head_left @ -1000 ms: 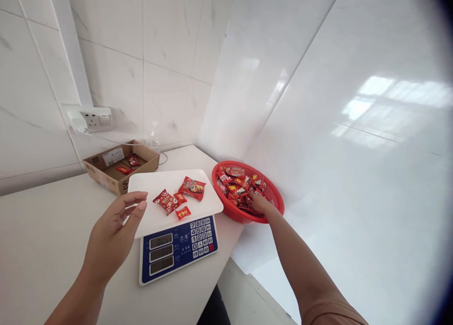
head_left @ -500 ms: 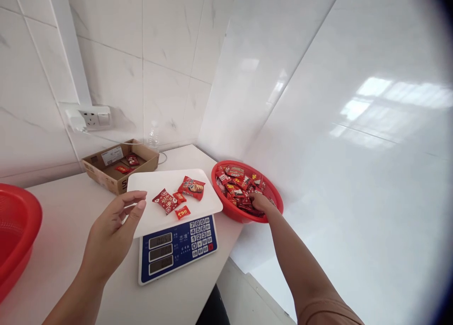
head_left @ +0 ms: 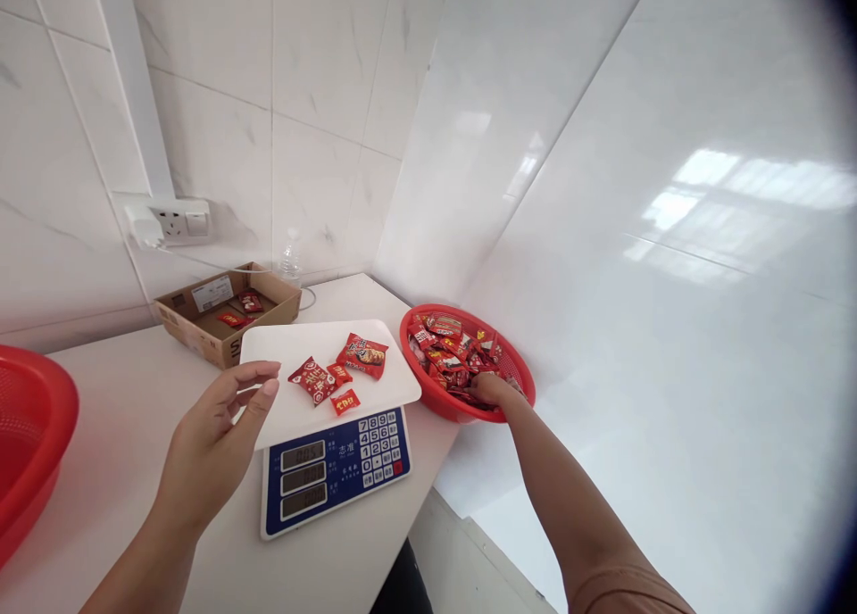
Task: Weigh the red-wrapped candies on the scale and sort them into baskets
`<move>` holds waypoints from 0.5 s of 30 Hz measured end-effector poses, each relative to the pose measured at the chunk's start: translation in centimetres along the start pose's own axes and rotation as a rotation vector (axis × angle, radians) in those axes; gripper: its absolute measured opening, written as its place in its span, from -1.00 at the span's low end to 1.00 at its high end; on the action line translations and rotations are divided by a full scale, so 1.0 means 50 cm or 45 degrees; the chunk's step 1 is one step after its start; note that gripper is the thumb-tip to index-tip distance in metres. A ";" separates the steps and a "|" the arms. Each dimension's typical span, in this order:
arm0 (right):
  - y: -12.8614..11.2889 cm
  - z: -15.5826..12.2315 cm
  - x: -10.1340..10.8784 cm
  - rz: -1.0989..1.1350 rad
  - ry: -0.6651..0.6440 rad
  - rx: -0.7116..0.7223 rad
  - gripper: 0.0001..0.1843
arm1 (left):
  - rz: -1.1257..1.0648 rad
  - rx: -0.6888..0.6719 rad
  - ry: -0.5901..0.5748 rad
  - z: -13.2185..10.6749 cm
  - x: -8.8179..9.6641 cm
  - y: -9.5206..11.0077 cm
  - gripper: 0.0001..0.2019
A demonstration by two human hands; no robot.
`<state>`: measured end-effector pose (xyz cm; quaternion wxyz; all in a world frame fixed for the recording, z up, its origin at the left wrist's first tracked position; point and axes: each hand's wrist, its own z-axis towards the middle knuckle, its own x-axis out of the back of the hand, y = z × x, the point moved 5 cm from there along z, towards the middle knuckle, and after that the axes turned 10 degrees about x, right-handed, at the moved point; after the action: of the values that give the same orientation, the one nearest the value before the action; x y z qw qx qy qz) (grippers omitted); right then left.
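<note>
A blue digital scale (head_left: 338, 476) with a white weighing plate (head_left: 301, 342) stands on the white counter. Several red snack packets (head_left: 335, 377) lie on the plate. My left hand (head_left: 218, 440) hovers at the plate's left edge, fingers loosely apart and holding nothing. My right hand (head_left: 492, 387) reaches into a red basket (head_left: 519, 364) full of red snack packets (head_left: 448, 351), with its fingers curled down among them. Whether they grip a packet is hidden.
A cardboard box (head_left: 224, 315) with a few red packets stands at the back by the tiled wall. A clear bottle (head_left: 290, 259) and a wall socket (head_left: 178, 221) are behind it. Another red basket (head_left: 30, 440) sits at the left edge. The counter's edge drops off on the right.
My right hand has shifted slightly within the basket of packets. The view has panned a little, bringing the left red basket into sight. My left hand has stayed put.
</note>
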<state>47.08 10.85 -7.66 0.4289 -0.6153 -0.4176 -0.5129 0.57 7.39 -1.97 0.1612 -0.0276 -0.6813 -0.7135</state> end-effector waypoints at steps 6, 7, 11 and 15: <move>-0.003 -0.024 0.020 0.110 0.085 -0.018 -0.78 | -0.042 -0.012 -0.001 -0.002 0.001 0.002 -0.60; -0.004 -0.028 0.030 0.132 0.153 -0.029 -0.84 | -0.051 -0.009 0.004 -0.003 0.002 0.003 -0.60; -0.036 -0.046 0.083 0.248 0.494 -0.022 -0.77 | -0.067 -0.022 0.004 -0.004 0.002 0.005 -0.62; -0.145 -0.072 0.101 0.448 0.593 0.228 -0.73 | -0.082 -0.040 -0.042 -0.005 -0.003 0.004 -0.62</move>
<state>39.82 9.82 -1.58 0.6479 -0.5037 -0.2387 -0.5191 0.82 7.19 -1.81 0.1262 -0.0200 -0.6732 -0.7283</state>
